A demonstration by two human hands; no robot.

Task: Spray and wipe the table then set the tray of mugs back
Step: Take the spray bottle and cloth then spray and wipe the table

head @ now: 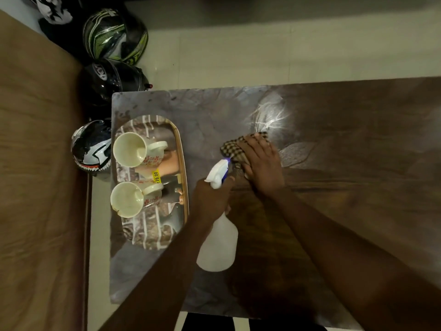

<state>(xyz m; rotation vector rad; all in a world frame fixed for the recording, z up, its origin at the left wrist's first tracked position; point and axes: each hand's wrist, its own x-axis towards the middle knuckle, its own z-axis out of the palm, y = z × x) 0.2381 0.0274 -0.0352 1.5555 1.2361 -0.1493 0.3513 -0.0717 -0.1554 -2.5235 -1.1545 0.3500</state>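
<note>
My left hand (211,199) grips the neck of a white spray bottle (219,242) held above the table (334,187), its nozzle pointing away from me. My right hand (262,163) lies flat on a checked brown cloth (235,146), pressing it onto the table's middle. A patterned oval tray (152,230) lies on the table's left end. Two cream mugs with red flower print, one farther (136,149) and one nearer (130,199), stand on it.
Several motorcycle helmets (114,39) sit on the pale tiled floor past the table's left end, one (91,146) close to the tray. A brown wooden surface (35,187) runs along the left. A bright glare spot (269,115) shines on the tabletop beyond the cloth.
</note>
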